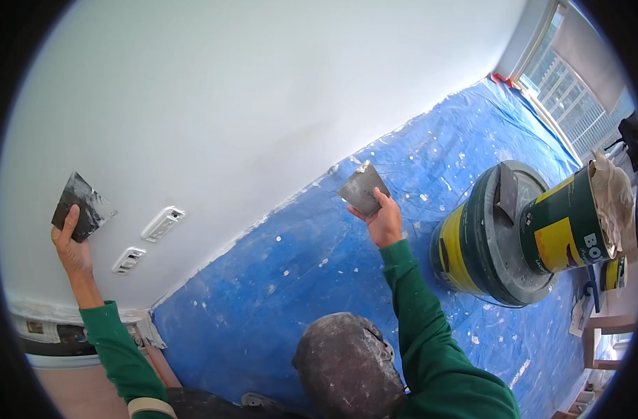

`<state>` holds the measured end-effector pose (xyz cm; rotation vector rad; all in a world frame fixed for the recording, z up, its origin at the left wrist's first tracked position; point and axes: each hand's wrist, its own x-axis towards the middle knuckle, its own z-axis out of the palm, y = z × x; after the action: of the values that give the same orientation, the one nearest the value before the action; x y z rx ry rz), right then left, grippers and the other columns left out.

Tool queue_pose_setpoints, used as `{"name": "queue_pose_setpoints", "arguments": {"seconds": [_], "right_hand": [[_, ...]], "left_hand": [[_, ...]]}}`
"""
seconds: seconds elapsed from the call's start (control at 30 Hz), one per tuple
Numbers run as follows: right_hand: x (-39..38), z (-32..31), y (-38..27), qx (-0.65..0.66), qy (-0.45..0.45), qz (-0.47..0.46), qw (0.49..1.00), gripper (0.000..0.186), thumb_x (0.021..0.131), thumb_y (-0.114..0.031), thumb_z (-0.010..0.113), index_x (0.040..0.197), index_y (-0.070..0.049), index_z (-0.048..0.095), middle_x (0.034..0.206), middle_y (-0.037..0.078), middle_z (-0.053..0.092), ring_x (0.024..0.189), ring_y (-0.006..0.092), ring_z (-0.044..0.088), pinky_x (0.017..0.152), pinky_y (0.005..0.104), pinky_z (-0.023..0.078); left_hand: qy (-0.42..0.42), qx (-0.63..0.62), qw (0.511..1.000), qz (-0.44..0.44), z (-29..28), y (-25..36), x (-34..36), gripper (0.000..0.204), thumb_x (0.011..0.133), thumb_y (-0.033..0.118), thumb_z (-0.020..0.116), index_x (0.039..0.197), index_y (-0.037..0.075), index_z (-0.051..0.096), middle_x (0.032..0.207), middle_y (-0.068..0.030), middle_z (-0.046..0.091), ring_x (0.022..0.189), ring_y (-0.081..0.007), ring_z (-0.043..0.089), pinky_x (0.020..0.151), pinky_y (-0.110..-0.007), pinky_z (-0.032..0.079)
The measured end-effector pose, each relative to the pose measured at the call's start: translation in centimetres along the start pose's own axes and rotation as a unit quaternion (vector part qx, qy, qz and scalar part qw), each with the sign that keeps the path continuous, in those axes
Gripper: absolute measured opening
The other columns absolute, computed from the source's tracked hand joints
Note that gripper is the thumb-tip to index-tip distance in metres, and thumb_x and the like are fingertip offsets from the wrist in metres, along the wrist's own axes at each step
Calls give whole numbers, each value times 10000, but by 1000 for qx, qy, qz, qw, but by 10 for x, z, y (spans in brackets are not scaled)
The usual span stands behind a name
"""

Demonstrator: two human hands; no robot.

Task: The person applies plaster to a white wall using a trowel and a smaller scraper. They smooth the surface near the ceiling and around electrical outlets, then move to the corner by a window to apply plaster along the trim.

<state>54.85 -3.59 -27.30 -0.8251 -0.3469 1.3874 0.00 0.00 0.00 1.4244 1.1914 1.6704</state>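
Observation:
My left hand (pixel 73 253) grips a dark, flat filler blade (pixel 83 209) smeared with white filler, thumb on its face. It is held up in front of the white wall (pixel 249 105); whether it touches cannot be told. Beside it, two white socket boxes (pixel 163 223) are set in the wall, their fronts uncovered. In my right hand (pixel 385 222) is a grey filler blade (pixel 361 188), pinched at its lower edge, with a dab of white filler on its top corner. This one is over the blue sheeting, out from the wall's foot.
Blue plastic sheeting (pixel 284 272) with white specks covers the floor. To the right stands a large green-and-yellow bucket (pixel 457 251); on its lid lie another blade (pixel 506 193) and a smaller can (pixel 558 227) topped with cloth. My dusty dark knee (pixel 343 363) is below. A window (pixel 577 91) is far right.

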Motion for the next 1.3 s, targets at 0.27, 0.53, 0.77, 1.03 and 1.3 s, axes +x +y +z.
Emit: {"name": "queue_pose_setpoints", "arguments": {"seconds": [0.27,0.53,0.77,1.03,1.3], "right_hand": [[109,-18,22,-1,118,43,992,278,938,-207,464,1160,-45,509,1104,111,585,955,259,590,769,440,475],[159,10,20,-47,167,4,985,263,873,-150,535,1100,-18,533,1063,129,580,943,255,586,754,434,488],[149,58,5,-53,195,-101,974,156,811,-120,567,910,-3,538,859,91,572,752,194,559,651,345,473],[170,-40,29,26,170,12,985,291,872,-88,531,1127,52,518,1090,144,584,926,286,609,761,433,519],[162,47,-18,-111,171,-77,976,229,859,-118,561,1022,41,537,995,133,584,885,254,599,788,410,495]], "left_hand": [[36,-96,994,-26,-44,-18,16,315,834,85,660,1129,-5,597,1072,-64,627,1015,-183,584,950,-357,429],[35,-65,997,-2,-47,-15,11,336,860,119,631,1169,0,572,1131,-72,602,1056,-192,565,959,-361,419],[20,-80,996,-15,-60,-24,8,343,875,115,618,1183,-25,564,1130,-83,611,1042,-197,579,966,-360,418],[15,-100,995,-17,-45,-24,11,317,862,91,620,1161,-11,585,1121,-78,621,1049,-187,578,971,-356,409],[23,-69,997,10,-42,-26,7,324,866,95,616,1169,-14,579,1108,-70,622,1041,-181,574,961,-354,412]]}}
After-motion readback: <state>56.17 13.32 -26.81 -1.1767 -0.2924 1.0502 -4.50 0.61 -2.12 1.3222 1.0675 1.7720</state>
